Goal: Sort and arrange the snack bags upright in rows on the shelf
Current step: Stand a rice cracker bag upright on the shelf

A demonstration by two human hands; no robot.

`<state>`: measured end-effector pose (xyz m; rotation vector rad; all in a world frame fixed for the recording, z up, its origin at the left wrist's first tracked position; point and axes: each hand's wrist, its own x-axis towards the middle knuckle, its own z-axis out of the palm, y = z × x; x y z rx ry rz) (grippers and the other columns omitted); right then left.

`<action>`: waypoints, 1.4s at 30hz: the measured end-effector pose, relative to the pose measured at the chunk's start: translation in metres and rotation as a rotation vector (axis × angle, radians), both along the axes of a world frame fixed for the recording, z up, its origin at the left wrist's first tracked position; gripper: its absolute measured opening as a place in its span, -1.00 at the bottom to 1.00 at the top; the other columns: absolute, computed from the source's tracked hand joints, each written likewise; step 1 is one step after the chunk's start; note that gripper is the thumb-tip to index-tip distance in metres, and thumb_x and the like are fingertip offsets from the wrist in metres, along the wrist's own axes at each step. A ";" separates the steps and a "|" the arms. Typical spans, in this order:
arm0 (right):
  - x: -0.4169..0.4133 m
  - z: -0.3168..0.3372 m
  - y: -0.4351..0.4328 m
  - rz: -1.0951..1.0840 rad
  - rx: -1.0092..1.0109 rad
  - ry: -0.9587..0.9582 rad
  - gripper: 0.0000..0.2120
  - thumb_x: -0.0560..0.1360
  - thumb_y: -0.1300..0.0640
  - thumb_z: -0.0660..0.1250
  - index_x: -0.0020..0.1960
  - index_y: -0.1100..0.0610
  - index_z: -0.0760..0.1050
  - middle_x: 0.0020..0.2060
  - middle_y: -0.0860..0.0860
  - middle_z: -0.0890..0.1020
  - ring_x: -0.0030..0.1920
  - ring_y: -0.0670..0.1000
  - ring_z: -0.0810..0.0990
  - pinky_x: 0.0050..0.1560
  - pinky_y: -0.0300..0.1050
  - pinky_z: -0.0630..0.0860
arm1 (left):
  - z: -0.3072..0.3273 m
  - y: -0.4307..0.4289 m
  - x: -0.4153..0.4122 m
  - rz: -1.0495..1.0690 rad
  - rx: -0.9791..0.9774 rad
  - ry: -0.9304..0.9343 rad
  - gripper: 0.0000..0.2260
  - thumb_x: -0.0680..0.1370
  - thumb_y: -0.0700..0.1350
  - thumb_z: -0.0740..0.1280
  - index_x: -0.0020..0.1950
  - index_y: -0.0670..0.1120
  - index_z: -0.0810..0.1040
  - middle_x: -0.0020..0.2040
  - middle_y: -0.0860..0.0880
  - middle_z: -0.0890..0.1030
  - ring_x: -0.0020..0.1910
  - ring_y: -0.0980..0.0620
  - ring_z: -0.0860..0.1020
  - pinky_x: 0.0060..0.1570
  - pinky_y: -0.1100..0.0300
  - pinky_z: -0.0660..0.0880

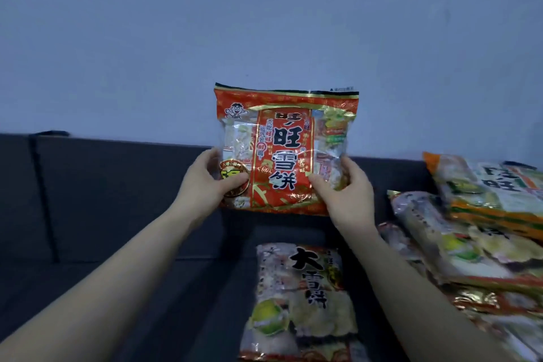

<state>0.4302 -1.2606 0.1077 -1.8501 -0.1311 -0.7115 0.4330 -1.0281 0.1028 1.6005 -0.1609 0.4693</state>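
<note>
Holding the red snack bag [282,150] upright before the sofa [117,200] backrest, the left grip [205,185] and right grip [346,194] each clasp a lower side; wrapped crackers show through its clear panels.

Single head view; faces forward-down, close over sofa [117,214].
</note>
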 end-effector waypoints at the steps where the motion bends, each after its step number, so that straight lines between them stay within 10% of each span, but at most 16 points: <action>1: 0.000 -0.008 0.021 0.042 0.004 0.024 -0.37 0.42 -0.03 0.51 0.41 0.07 0.38 0.17 -0.06 0.47 0.06 -0.15 0.52 0.12 -0.14 0.51 | -0.005 0.022 -0.007 0.024 0.018 0.002 -0.46 0.43 -0.18 0.53 0.35 -0.03 0.44 0.16 0.09 0.62 0.08 0.06 0.64 -0.13 0.02 0.65; 7: -0.008 -0.073 0.167 0.312 -0.035 0.079 -0.64 0.40 0.09 0.54 0.07 -0.14 0.43 0.01 -0.12 0.45 -0.02 -0.14 0.57 0.11 -0.07 0.57 | -0.055 0.167 -0.063 0.187 0.101 0.128 -0.48 0.41 -0.26 0.53 0.31 -0.01 0.48 0.12 0.07 0.65 0.00 0.16 0.64 -0.18 0.30 0.58; 19: 0.002 -0.172 0.301 0.343 -0.157 0.220 -0.48 0.47 0.20 0.46 0.38 0.09 0.37 0.21 -0.06 0.43 0.20 -0.08 0.47 0.17 -0.20 0.46 | -0.156 0.299 -0.068 0.212 0.134 0.228 -0.50 0.48 -0.34 0.44 0.23 0.17 0.45 0.17 0.10 0.61 0.17 0.17 0.57 0.20 0.06 0.54; 24: -0.002 -0.188 0.311 0.339 -0.104 0.196 -0.36 0.53 0.15 0.40 0.52 0.00 0.21 0.24 -0.15 0.35 0.24 -0.20 0.35 0.19 -0.36 0.28 | -0.180 0.311 -0.064 0.247 0.235 0.274 -0.23 0.50 -0.13 0.47 0.58 0.01 0.10 0.44 0.09 0.39 0.38 0.11 0.40 0.42 0.07 0.33; 29: -0.012 -0.210 0.318 0.256 -0.044 0.253 -0.43 0.54 0.15 0.39 0.43 0.12 0.18 0.19 -0.13 0.43 0.15 -0.15 0.45 -0.05 -0.49 0.35 | -0.206 0.311 -0.069 0.354 0.254 0.266 -0.51 0.53 -0.13 0.44 0.36 -0.05 0.28 0.26 0.09 0.46 0.23 0.11 0.45 0.21 0.22 0.38; 42: -0.013 -0.228 0.323 0.080 -0.277 0.226 -0.48 0.52 -0.05 0.38 0.39 0.02 0.28 0.26 -0.02 0.50 0.27 0.01 0.43 0.16 0.04 0.49 | -0.226 0.309 -0.066 0.453 0.258 0.277 -0.55 0.55 -0.10 0.41 0.40 -0.09 0.37 0.20 0.07 0.53 0.13 0.12 0.49 0.09 0.27 0.38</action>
